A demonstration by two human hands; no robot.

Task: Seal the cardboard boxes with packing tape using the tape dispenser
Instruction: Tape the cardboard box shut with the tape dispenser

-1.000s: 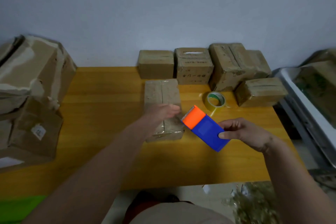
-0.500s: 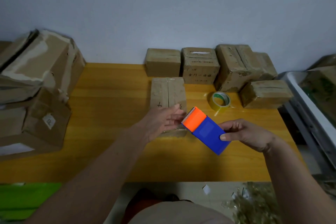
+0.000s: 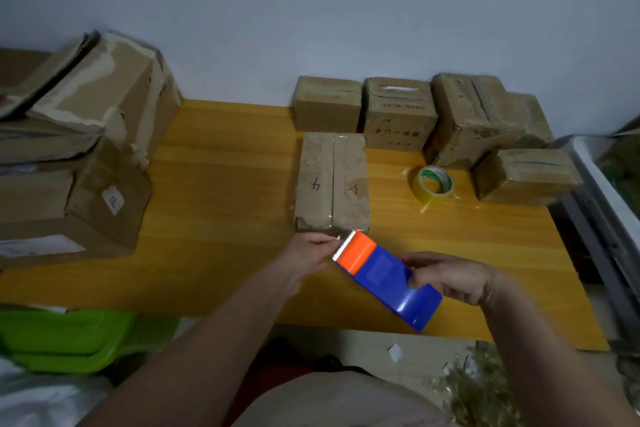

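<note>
Head view: a person's right hand [image 3: 450, 276] grips the blue body of a tape dispenser [image 3: 386, 276], its orange toothed end aimed up and left toward the near end of a long cardboard box [image 3: 332, 180] on the yellow bench [image 3: 221, 204]. The left hand [image 3: 306, 255] pinches what looks like the free end of clear tape at the cutter, just short of the box's near edge. The box lies straight ahead of both hands, long axis running away from the person, centre seam along it. Judging by that, the left hand is nearer, and the pull would follow the seam toward the wall.
</note>
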